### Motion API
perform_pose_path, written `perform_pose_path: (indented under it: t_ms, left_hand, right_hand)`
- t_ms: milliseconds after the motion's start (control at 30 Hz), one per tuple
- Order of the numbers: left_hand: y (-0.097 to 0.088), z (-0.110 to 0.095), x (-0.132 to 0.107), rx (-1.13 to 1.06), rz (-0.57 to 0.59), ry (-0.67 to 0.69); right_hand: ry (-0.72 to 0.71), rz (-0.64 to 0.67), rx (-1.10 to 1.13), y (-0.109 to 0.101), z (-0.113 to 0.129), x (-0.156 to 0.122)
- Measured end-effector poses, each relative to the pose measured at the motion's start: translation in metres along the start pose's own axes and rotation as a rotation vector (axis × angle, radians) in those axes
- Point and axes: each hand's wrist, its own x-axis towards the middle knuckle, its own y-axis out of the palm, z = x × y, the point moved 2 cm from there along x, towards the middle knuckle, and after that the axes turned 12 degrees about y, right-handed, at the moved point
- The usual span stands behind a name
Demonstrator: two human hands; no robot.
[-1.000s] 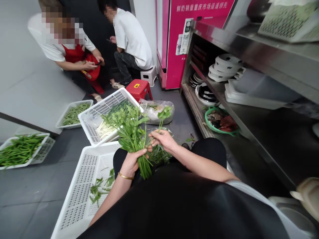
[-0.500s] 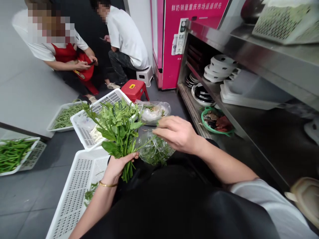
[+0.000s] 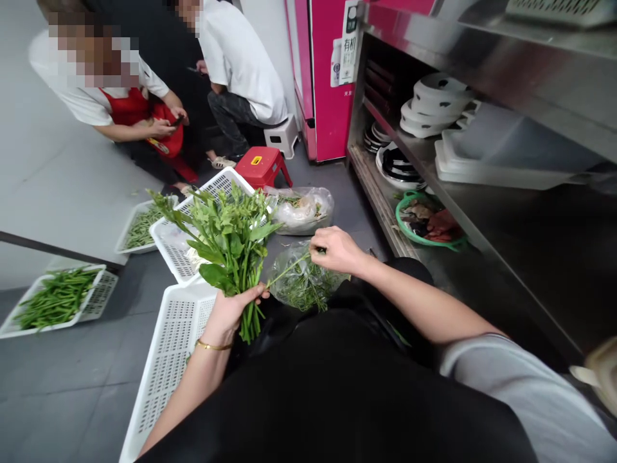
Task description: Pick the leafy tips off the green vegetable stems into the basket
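A thick bunch of leafy green vegetables [image 3: 231, 247] is gripped round its stems in my left hand [image 3: 234, 307], leaves up and cut ends hanging below. My right hand [image 3: 337, 249] is closed in a pinch on a thin green stalk [image 3: 290, 270], which runs slantwise down to my left thumb. Beneath the stalk lies a clear plastic bag [image 3: 306, 286] of fine green stems. Under my left forearm stands a white perforated basket [image 3: 166, 360]; the arm hides part of it.
Beyond the bunch is another white basket [image 3: 164, 247], with a filled plastic bag [image 3: 303, 212] and a red stool [image 3: 260, 168] nearby. Baskets of green beans [image 3: 142, 228] and green stalks [image 3: 55, 299] sit left. Metal shelving [image 3: 486, 238] borders my right. Two people [image 3: 245, 71] sit ahead.
My right hand has closed from loosely curled fingers into a pinch, now holding the thin stalk drawn out from the left hand. The view has tilted slightly downward. The bunch stays in my left hand.
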Motion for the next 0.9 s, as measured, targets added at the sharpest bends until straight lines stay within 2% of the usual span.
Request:
perform_pose_path:
  t_ms: [100, 167, 200, 233, 267, 367, 400, 467, 567, 633, 700, 800, 900]
  left_hand:
    - [0.008, 0.002, 0.002, -0.008, -0.028, 0.023]
    - [0.012, 0.005, 0.004, 0.022, -0.020, 0.033]
    - [0.014, 0.006, 0.005, 0.048, -0.017, 0.039]
    - [0.015, 0.006, 0.006, 0.082, -0.015, 0.048]
    - [0.017, 0.007, 0.008, 0.122, -0.006, 0.061]
    - [0.023, 0.009, 0.012, 0.220, 0.067, 0.126]
    - [0.026, 0.010, 0.012, 0.238, 0.109, 0.135]
    - [0.030, 0.011, 0.012, 0.253, 0.191, 0.115]
    - [0.033, 0.015, 0.009, 0.248, 0.264, 0.049]
    - [0.034, 0.018, 0.008, 0.231, 0.270, 0.035]
    - [0.038, 0.018, 0.008, 0.196, 0.278, 0.034]
    - [0.051, 0.010, 0.010, 0.089, 0.296, 0.055]
    - [0.062, -0.004, 0.014, 0.000, 0.287, 0.113]
  right_hand:
    - [0.339, -0.278, 0.603, -0.002, -0.023, 0.003]
    - [0.391, -0.469, 0.761, -0.011, -0.024, -0.004]
    - [0.332, -0.507, 0.704, -0.017, -0.017, -0.011]
    - [0.219, -0.479, 0.569, -0.022, -0.005, -0.017]
    - [0.076, -0.393, 0.381, -0.024, 0.010, -0.025]
    - [-0.320, -0.043, -0.201, -0.011, 0.050, -0.044]
    - [-0.383, 0.041, -0.350, -0.005, 0.057, -0.047]
    - [-0.409, 0.164, -0.563, 0.006, 0.058, -0.047]
    - [-0.395, 0.355, -0.644, 0.012, 0.040, -0.042]
    - [-0.392, 0.436, -0.514, 0.010, 0.028, -0.040]
    - [-0.344, 0.401, -0.228, 0.006, 0.021, -0.040]
    - [-0.132, 0.186, 0.294, 0.002, 0.015, -0.041]
    - [0.163, -0.004, 0.611, 0.003, 0.003, -0.044]
